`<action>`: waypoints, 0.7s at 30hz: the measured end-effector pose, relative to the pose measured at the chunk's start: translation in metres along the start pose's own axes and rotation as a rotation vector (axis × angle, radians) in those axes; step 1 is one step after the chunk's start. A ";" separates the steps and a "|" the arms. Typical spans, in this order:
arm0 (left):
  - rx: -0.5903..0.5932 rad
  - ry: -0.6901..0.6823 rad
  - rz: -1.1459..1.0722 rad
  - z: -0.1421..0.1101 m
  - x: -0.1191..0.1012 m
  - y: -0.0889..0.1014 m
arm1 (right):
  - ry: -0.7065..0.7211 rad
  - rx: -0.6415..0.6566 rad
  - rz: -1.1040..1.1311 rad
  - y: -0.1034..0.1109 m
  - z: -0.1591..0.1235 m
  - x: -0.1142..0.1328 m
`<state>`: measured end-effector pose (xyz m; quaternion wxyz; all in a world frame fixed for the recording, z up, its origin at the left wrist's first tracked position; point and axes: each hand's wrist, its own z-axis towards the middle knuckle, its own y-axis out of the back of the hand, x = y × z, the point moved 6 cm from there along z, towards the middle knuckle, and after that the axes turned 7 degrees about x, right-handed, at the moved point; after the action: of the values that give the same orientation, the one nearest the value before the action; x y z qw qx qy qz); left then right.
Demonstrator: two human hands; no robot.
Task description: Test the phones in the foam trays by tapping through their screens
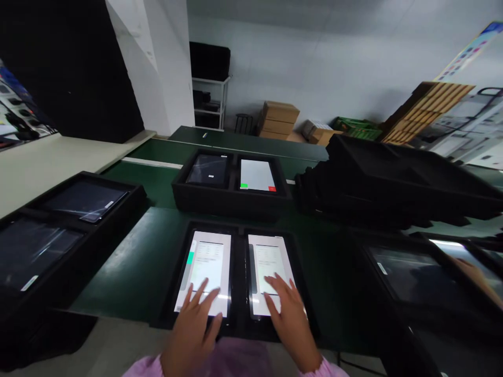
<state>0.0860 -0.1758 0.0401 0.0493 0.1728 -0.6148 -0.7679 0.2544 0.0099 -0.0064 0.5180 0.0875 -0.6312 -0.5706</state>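
Your left hand [192,327] over one lit tablet [210,256], right hand [290,317] over a second lit tablet [269,254], hands apart, fingers spread, tablets in a black tray [241,272]

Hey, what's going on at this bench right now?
A person has both hands spread over two lit tablets side by side in a black tray: the left hand over the left tablet, the right hand over the right tablet. Fingertip contact is hard to tell. Just beyond, another tray holds a dark tablet and a lit one. At the right edge, someone else's hand reaches in.
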 end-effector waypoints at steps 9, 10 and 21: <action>0.015 0.082 -0.045 0.013 0.019 -0.011 | -0.027 -0.071 0.005 0.013 0.002 -0.009; 0.029 0.069 -0.044 0.013 0.018 -0.015 | -0.077 -0.102 0.010 0.012 0.001 -0.012; -0.056 0.006 0.104 0.017 0.005 -0.008 | -0.253 -0.209 0.107 0.015 -0.006 -0.020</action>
<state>0.0772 -0.1597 0.0350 0.0958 0.1416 -0.6010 -0.7808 0.2751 0.0254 -0.0061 0.4702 -0.0729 -0.6324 -0.6113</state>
